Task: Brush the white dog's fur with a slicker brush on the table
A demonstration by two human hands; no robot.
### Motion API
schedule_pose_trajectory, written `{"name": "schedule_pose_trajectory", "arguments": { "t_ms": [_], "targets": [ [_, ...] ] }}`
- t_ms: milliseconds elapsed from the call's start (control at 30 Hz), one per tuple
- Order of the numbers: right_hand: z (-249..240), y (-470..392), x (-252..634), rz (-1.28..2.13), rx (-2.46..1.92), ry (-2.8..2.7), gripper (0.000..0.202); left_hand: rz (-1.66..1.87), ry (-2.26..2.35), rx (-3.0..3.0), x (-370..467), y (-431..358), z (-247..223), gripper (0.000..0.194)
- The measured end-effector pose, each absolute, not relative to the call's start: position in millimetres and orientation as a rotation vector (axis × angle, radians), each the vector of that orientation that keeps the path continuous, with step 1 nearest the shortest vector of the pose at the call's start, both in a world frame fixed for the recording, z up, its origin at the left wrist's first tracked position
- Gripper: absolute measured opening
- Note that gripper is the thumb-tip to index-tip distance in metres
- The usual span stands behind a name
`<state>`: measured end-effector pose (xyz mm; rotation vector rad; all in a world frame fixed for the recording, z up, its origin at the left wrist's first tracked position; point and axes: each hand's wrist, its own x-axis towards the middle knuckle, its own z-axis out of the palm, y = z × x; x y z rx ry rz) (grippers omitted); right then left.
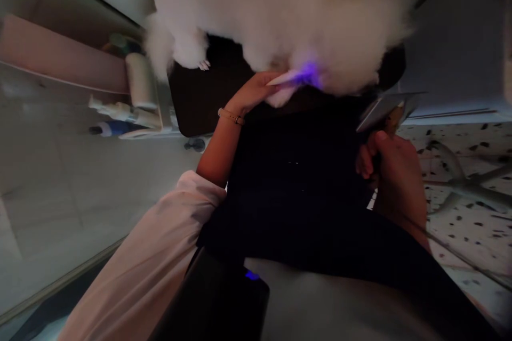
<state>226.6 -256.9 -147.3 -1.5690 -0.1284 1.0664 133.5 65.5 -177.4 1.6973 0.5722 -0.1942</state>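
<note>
A fluffy white animal (pixel 280 5) stands on a dark table top (pixel 200 101) at the top of the view. My left hand (pixel 258 89) is closed round the lower part of one of its legs, beside fur with a purple-blue patch (pixel 309 74). At the right, my right hand (pixel 394 157) is apart from the animal, its fingers curled. A flat pale tool (pixel 376 112) and a yellowish piece (pixel 395 117) show just above the right hand; what its fingers grip is hard to make out.
On the left, a shelf (pixel 148 134) holds a white bottle (pixel 141 80), a pump bottle (pixel 116 110) and a blue bottle (pixel 116 128). A metal stand base (pixel 464 184) rests on the speckled floor (pixel 460 229) at right. A thin cable (pixel 460 256) crosses at lower right.
</note>
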Motion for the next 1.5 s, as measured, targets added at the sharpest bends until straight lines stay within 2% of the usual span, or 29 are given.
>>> {"name": "schedule_pose_trajectory", "arguments": {
  "t_ms": [167,233,333,467,600,633,733,767,867,1000,1133,1300,1400,1500],
  "targets": [
    [-151.9,-243.2,223.3,1.020,-1.422,-0.185,0.044,-0.031,0.689,1.803,131.4,74.1,-192.2,0.008],
    [-150.8,-236.9,223.8,0.987,-1.421,-0.212,0.046,0.049,0.725,1.829,132.9,74.5,-198.2,0.015],
    [-144.0,-223.9,231.4,0.890,-1.696,-0.358,0.048,0.170,0.814,1.866,139.5,70.0,-202.6,0.007],
    [-138.2,-197.4,250.9,0.805,-2.199,-0.901,0.038,0.364,0.891,2.014,161.8,61.9,-190.0,0.022],
    [-145.1,-174.7,266.5,0.784,-2.262,-1.080,0.035,0.325,0.798,2.324,201.2,62.3,-158.6,0.010],
    [-146.6,-172.4,269.3,0.793,-2.270,-1.064,0.035,0.269,0.695,2.451,212.1,64.0,-150.4,0.013],
    [-145.7,-175.4,276.5,0.816,-2.445,-1.087,0.031,0.075,0.329,2.746,243.2,72.0,-130.3,0.045],
    [-143.9,-179.3,278.9,0.808,-2.517,-1.101,0.030,0.018,0.242,2.794,252.6,75.4,-125.5,0.050],
    [-138.3,-195.0,286.3,0.733,-2.628,-1.067,0.029,-0.139,0.107,2.824,276.4,85.1,-115.7,0.051],
    [-137.2,-211.5,293.2,0.629,-2.601,-1.093,0.026,-0.276,-0.013,2.794,293.5,89.7,-110.3,0.056],
    [-140.6,-203.5,293.5,0.539,-2.444,-1.378,0.028,-0.295,-0.058,2.745,296.1,88.4,-111.9,0.055],
    [-138.8,-154.9,292.7,0.510,-2.034,-1.652,0.004,-0.264,-0.074,2.669,296.1,90.4,-114.5,0.052],
    [-137.4,-127.1,299.0,0.497,-1.901,-1.683,0.021,-0.305,0.007,2.588,294.7,89.2,-111.0,0.051],
    [-139.7,-117.5,310.0,0.458,-1.974,-1.848,0.041,-0.211,0.148,2.283,290.0,86.7,-105.0,0.045]
  ]
}}
